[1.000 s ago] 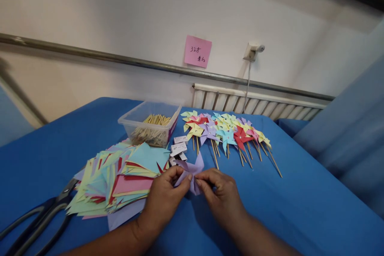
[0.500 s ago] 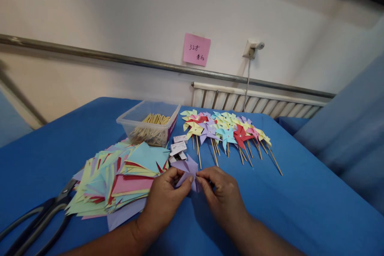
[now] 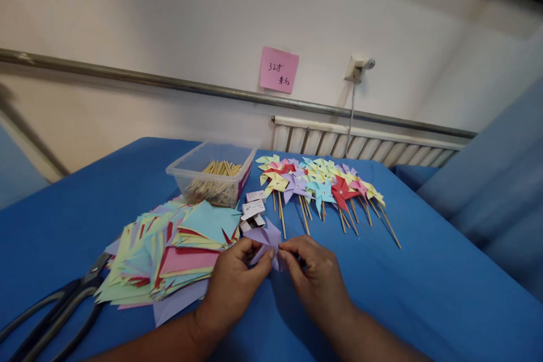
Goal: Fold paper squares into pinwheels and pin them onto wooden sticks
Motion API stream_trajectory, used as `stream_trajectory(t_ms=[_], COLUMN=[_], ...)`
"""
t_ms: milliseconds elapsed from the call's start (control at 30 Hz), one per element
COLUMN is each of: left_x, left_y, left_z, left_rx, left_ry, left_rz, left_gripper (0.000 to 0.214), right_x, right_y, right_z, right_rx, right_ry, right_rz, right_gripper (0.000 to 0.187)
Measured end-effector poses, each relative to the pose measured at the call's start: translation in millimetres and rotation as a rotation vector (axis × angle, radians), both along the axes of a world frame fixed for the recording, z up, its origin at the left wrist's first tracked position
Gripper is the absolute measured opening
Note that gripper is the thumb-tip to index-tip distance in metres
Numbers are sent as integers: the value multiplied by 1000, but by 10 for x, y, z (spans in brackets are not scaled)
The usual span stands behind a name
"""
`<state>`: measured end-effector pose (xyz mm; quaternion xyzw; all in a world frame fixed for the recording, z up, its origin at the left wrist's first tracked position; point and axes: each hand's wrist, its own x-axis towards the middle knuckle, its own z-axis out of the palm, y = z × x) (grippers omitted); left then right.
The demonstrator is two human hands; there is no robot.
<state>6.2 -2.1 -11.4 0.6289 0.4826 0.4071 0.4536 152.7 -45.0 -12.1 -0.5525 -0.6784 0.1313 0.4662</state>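
Blue table (image 3: 403,305) against a pale wall (image 3: 182,17); at its near middle, one purple paper pinwheel (image 3: 267,236) has tipped left over the last second, its folds apparently holding. Left hand (image 3: 240,271) and right hand (image 3: 316,274) both pinch it tightly, any pin too small to see. Around lie one plastic box (image 3: 181,180), three cartons (image 3: 253,208), one pair of scissors (image 3: 90,279), and finished pinwheels (image 3: 323,188) overlapping beyond counting, far right.

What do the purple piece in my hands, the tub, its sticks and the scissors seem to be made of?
Purple piece: matte paper, it seems, given its thin, creased points.
Tub: probably clear, smooth plastic; the sticks show through its wall.
Sticks: likely bare wood or bamboo, going by their pale tan colour.
Scissors: greyish metal blades, apparently; dark handles, perhaps plastic or rubber.
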Motion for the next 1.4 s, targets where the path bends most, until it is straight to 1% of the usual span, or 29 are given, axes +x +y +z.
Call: stream_trajectory(t_ms=[233,433,533,633,733,833,933,1033,1133,1200,1233,1267,1400], left_x=[-8,-10,-18,-32,-42,-44,-48,-57,-62,-63,-63,-65,-75], left_y=[10,-10,-24,-29,-30,-35,-36,-34,-37,-42,-44,-46,-45], left_z=[-42,-18,-13,-16,-18,-14,-16,-24,-30,-34,-36,-40,-57], left_rx=[26,45,110,212,294,320,316,301,276,252,240,229,213], left_ry=[-6,19,88,131,137,151,147,127,102,82,70,59,34], left_rz=[9,0,17,-2,-19,-25,-38,-38,-39,-45,-43,-43,-61], left_gripper=[11,10,9,8,10,10,9,9,9,9,9,9,10], right_x=[1,-1,-9,-20,-31,-46,-69,-91,-98,-102,-106,-113,-152], right_y=[5,7,-10,-27,-26,-5,13,18,22,26,28,29,22], right_z=[6,2,8,19,17,9,13,10,-32,-71,-86,-94,-61], right_rx=[-7,-12,-22,-48,-80,-68,-77,-142,-193,-195,-188,-181,-197], right_ry=[10,33,50,74,142,253,368,453,521,581,614,647,787], right_rz=[-6,-10,-15,-16,-10,-27,-28,27,39,42,41,40,65], right_gripper=[17,17,14,11,10,9,8,10,7,5,9,18,64])
